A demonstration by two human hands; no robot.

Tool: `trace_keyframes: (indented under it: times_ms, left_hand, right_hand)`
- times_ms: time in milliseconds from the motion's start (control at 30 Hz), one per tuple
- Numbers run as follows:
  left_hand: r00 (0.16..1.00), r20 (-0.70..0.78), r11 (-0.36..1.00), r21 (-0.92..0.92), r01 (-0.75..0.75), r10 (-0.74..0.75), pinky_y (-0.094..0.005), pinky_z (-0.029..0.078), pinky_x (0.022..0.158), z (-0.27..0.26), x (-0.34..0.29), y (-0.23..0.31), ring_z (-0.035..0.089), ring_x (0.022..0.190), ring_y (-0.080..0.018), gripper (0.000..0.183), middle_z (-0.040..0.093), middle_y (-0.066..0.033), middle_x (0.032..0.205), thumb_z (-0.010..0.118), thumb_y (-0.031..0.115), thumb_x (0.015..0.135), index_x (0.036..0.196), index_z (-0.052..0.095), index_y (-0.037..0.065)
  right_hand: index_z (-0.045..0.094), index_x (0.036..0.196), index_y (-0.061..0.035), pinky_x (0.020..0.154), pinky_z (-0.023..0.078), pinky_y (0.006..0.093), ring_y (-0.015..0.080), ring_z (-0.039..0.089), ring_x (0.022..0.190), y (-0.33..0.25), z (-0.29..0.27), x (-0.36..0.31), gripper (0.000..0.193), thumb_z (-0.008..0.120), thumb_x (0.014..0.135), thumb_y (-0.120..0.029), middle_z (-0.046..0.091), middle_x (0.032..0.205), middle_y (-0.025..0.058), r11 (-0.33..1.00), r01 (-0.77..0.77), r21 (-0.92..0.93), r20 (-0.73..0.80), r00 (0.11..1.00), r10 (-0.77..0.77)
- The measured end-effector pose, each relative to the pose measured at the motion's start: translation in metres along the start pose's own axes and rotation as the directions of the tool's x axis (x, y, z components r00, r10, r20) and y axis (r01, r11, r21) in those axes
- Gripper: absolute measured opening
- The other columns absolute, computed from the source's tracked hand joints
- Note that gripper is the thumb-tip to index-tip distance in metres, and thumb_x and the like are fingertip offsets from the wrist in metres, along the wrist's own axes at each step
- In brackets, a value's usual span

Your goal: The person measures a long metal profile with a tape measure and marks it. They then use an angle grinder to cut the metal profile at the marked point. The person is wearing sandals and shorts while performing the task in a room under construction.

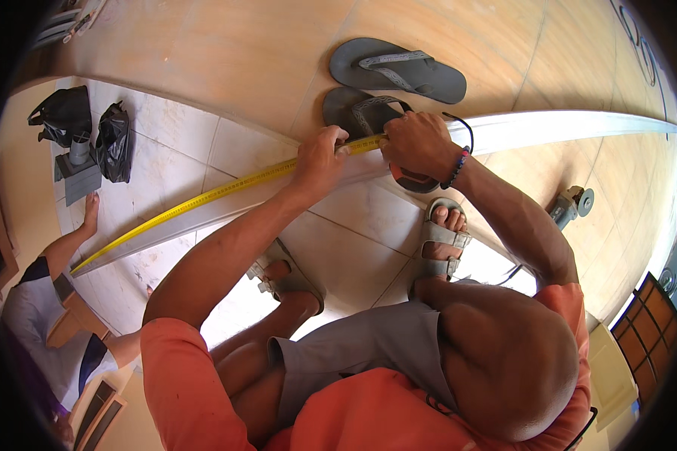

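Note:
A yellow tape measure blade point(203, 198) runs along a long pale metal bar point(534, 129) that crosses in front of my feet. My left hand point(320, 161) is closed on the blade near the middle of the bar, its fingertips pinched at the edge. Close beside it, my right hand point(421, 146) is closed over the blade's right end. The orange and black tape measure case point(414, 180) shows below that hand, partly hidden by it. A thin black cord point(465, 126) loops out by my right wrist.
Two dark flip-flops point(445, 84) lie just beyond my hands. An angle grinder point(568, 206) rests on the tiles to the right. At the left are black plastic bags point(114, 143) and another person's bare leg point(74, 239), near the blade's far end.

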State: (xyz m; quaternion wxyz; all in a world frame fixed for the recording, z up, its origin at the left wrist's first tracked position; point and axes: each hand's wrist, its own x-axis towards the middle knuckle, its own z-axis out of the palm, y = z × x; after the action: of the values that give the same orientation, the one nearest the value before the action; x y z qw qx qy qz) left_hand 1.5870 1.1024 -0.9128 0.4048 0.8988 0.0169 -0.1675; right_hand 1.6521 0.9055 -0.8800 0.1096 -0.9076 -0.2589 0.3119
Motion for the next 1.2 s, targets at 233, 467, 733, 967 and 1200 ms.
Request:
trace_keyframes:
  times_ms: [233, 467, 733, 967, 1200]
  left_hand:
    - [0.972, -0.212, 0.994, -0.001, -0.105, 0.102, -0.0395, 0.048, 0.078, 0.025, -0.004, -0.010, 0.064, 0.086, -0.0340, 0.012, 0.067, -0.0170, 0.090, 0.062, 0.007, 0.085, 0.092, 0.063, -0.002]
    - [0.949, -0.285, 0.987, 0.118, -0.105, 0.135, -0.0430, 0.034, 0.090, 0.039, -0.008, -0.010, 0.057, 0.096, -0.0290, 0.010, 0.065, -0.0088, 0.094, 0.066, 0.009, 0.083, 0.091, 0.059, 0.007]
    - [0.940, -0.311, 0.973, 0.216, -0.075, 0.142, -0.0470, 0.027, 0.098, 0.056, -0.003, 0.014, 0.056, 0.098, -0.0269, 0.020, 0.065, -0.0075, 0.097, 0.069, 0.015, 0.080, 0.098, 0.062, 0.009]
    - [0.938, -0.297, 0.958, 0.270, -0.095, 0.177, -0.0480, 0.023, 0.104, 0.072, 0.002, 0.029, 0.053, 0.106, -0.0269, 0.027, 0.064, -0.0078, 0.104, 0.069, 0.017, 0.081, 0.105, 0.062, 0.008]
    - [0.930, -0.302, 0.940, 0.323, -0.107, 0.210, -0.0492, 0.022, 0.104, 0.076, 0.000, 0.025, 0.049, 0.110, -0.0264, 0.028, 0.062, -0.0071, 0.106, 0.068, 0.018, 0.082, 0.107, 0.061, 0.008]
  right_hand:
    - [0.071, 0.076, -0.0027, 0.070, 0.054, 0.0420, 0.0329, 0.068, 0.072, 0.037, -0.005, -0.012, 0.026, 0.060, 0.077, -0.026, 0.068, 0.074, 0.0190, 0.997, -0.007, -0.071, -0.059, 0.998, 0.003]
    - [0.068, 0.072, -0.0035, 0.070, 0.053, 0.0438, 0.0348, 0.067, 0.071, 0.062, 0.001, -0.019, 0.021, 0.060, 0.077, -0.022, 0.066, 0.070, 0.0186, 0.996, -0.034, -0.081, -0.122, 0.992, 0.024]
    - [0.066, 0.069, -0.0015, 0.066, 0.055, 0.0441, 0.0359, 0.067, 0.068, 0.061, 0.004, -0.016, 0.019, 0.057, 0.074, -0.017, 0.065, 0.069, 0.0205, 0.994, -0.005, -0.112, -0.176, 0.984, -0.015]
    - [0.066, 0.073, -0.0014, 0.066, 0.055, 0.0443, 0.0367, 0.067, 0.068, 0.068, 0.004, -0.015, 0.022, 0.058, 0.076, -0.021, 0.065, 0.069, 0.0211, 0.993, 0.025, -0.118, -0.171, 0.984, -0.046]
    - [0.068, 0.077, -0.0030, 0.073, 0.055, 0.0441, 0.0366, 0.068, 0.075, 0.071, 0.004, -0.011, 0.025, 0.058, 0.079, -0.026, 0.067, 0.074, 0.0200, 0.995, 0.006, -0.104, -0.137, 0.990, -0.020]
